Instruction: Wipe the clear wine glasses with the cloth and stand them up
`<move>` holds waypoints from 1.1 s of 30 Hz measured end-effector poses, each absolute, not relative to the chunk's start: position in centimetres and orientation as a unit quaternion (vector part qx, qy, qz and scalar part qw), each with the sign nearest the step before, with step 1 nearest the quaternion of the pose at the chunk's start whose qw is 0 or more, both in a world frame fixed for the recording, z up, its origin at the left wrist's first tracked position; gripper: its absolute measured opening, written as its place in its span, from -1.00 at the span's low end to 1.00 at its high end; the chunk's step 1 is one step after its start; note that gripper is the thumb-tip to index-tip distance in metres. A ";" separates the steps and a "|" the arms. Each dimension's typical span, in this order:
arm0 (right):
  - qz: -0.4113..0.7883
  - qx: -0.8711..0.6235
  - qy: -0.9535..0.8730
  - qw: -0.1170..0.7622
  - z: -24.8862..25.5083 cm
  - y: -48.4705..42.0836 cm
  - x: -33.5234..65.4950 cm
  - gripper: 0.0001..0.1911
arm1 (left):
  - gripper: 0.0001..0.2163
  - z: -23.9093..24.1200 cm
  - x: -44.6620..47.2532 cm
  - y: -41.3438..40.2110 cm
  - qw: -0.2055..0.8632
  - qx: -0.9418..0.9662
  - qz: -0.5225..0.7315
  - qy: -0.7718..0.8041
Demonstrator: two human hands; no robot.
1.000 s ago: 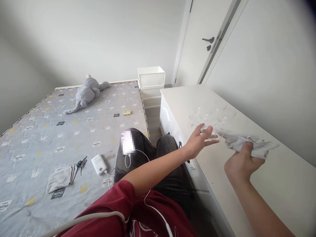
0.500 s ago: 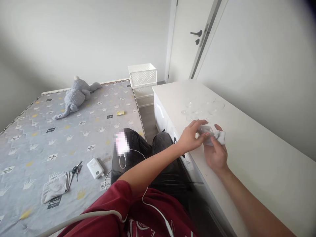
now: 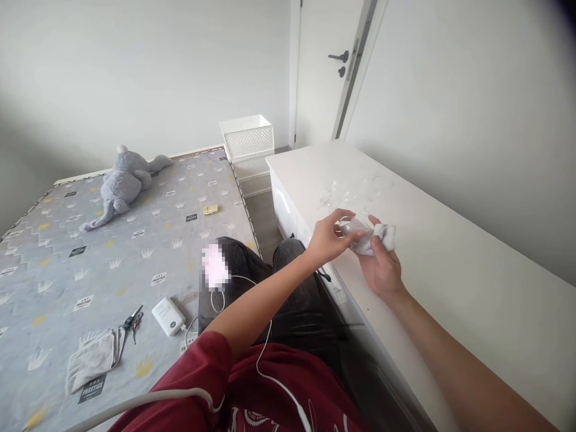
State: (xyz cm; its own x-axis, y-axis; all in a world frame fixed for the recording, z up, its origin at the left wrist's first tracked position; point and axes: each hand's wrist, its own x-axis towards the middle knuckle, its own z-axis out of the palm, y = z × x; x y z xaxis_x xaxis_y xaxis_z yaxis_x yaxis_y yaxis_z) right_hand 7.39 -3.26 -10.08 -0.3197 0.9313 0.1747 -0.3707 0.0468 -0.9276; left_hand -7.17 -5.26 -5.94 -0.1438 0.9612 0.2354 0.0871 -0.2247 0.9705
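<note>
Over the near edge of the white cabinet top, my left hand [image 3: 329, 237] has its fingers wrapped around a small clear cup-like piece [image 3: 353, 226], either glass or plastic. My right hand [image 3: 381, 273] grips a white cloth [image 3: 386, 236], with the thumb pressing on it. The cloth lies against the right end of the clear piece, and part of it is bunched in the palm. Just beyond my hands, several clear, see-through pieces [image 3: 347, 197] stand on the cabinet top; their outlines are faint.
The white cabinet [image 3: 459, 288] runs along the right wall. On the bed [image 3: 148, 240] at left lie a grey plush toy [image 3: 123, 180], a yellow box [image 3: 210, 209], a power bank [image 3: 168, 316], keys [image 3: 132, 320] and a folded cloth [image 3: 92, 360]. White baskets [image 3: 248, 141] stand stacked behind.
The view has shifted slightly, so the scene sits a little differently. Both hands still hold the clear piece and the cloth; the cloth's loose end now stands up more to the right.
</note>
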 end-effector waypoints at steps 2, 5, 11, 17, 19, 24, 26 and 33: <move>0.621 -0.274 -0.525 0.513 -10.1 -3.0 7.6 -0.40 | -0.60 -5.8 -7.0 -5.0 0.419 0.443 0.588 0.532; 0.537 -0.305 -0.603 0.505 -10.0 -2.7 8.0 -0.28 | -0.56 -5.4 -6.3 -5.1 0.480 0.316 0.593 0.564; 0.457 -0.347 -0.539 0.616 -8.6 -1.7 8.7 -0.67 | -0.41 -2.2 -5.6 -7.4 0.599 0.425 0.391 0.554; 0.454 -0.338 -0.525 0.636 -6.9 -1.3 8.9 -0.75 | -0.65 -0.4 -5.0 -8.9 0.113 0.655 0.255 0.703; 0.477 -0.323 -0.518 0.633 -6.9 -1.4 8.8 -0.75 | -0.62 -1.0 -5.1 -8.5 -0.004 0.680 0.276 0.679; 0.573 -0.278 -0.433 0.638 -7.6 -1.2 8.4 -0.74 | -0.74 -2.6 -6.3 -6.8 0.119 0.715 0.135 0.676; 0.576 -0.277 -0.396 0.659 -7.9 -0.9 8.5 -0.73 | -0.74 -2.8 -6.8 -6.6 0.166 0.691 0.148 0.687; 0.643 -0.268 -0.400 0.596 -7.9 -1.2 8.7 -0.62 | -0.63 -3.9 -6.6 -7.1 0.422 0.566 0.412 0.576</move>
